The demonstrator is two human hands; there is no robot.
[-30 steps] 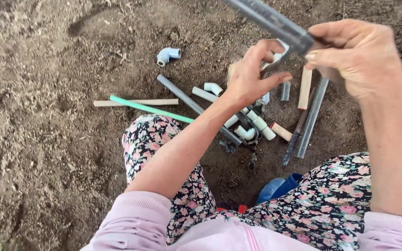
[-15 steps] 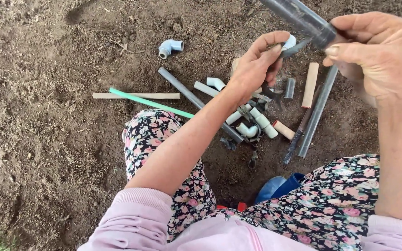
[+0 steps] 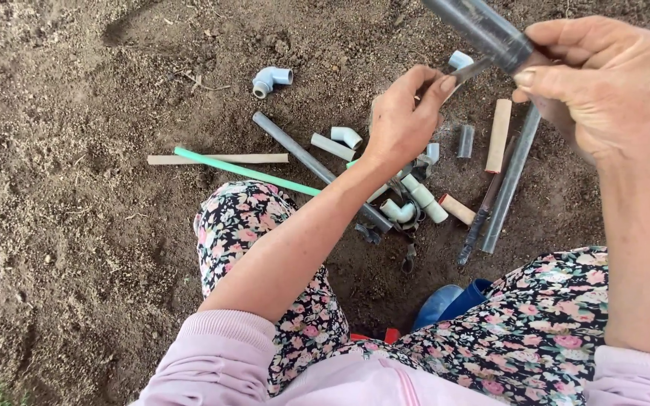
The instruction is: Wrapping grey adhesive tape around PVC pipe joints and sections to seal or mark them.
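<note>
My right hand (image 3: 599, 90) grips the end of a dark grey pipe (image 3: 479, 28) that slants up towards the top edge. My left hand (image 3: 404, 120) pinches a thin grey blade-like piece (image 3: 469, 71) and holds it against the pipe's end, just below my right thumb. Both hands hover above a scatter of pipe pieces on bare soil. What exactly the thin piece is, I cannot tell.
On the soil lie a long grey pipe (image 3: 302, 159), a green tube (image 3: 246, 171), a tan stick (image 3: 216, 159), a pale blue elbow fitting (image 3: 271, 79), tan tube pieces (image 3: 499, 125), white fittings (image 3: 423, 199) and another grey pipe (image 3: 511, 180). Floral-clothed knees (image 3: 242, 225) and a blue object (image 3: 445, 302) are below.
Both hands have shifted a little to the right and up in view. The left fingers have closed in on the thin piece at the pipe's end.
</note>
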